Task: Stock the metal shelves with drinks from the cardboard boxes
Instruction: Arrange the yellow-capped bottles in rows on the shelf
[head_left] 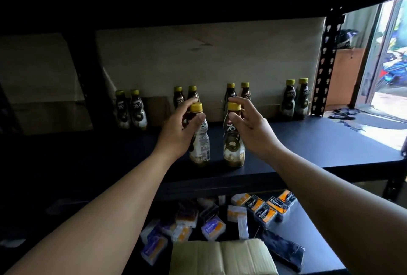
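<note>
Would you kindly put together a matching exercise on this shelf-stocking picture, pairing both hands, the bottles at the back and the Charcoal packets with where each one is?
Things:
1. left hand
2. right hand
3. back-row bottles
4. Charcoal packets

Places:
A. lying on the lower shelf
B. upright in pairs against the cardboard backing
C. gripping the pale-labelled bottle
D. pinching the neck of the dark-labelled bottle

Pairs: 1-C, 2-D, 3-B, 4-A.
</note>
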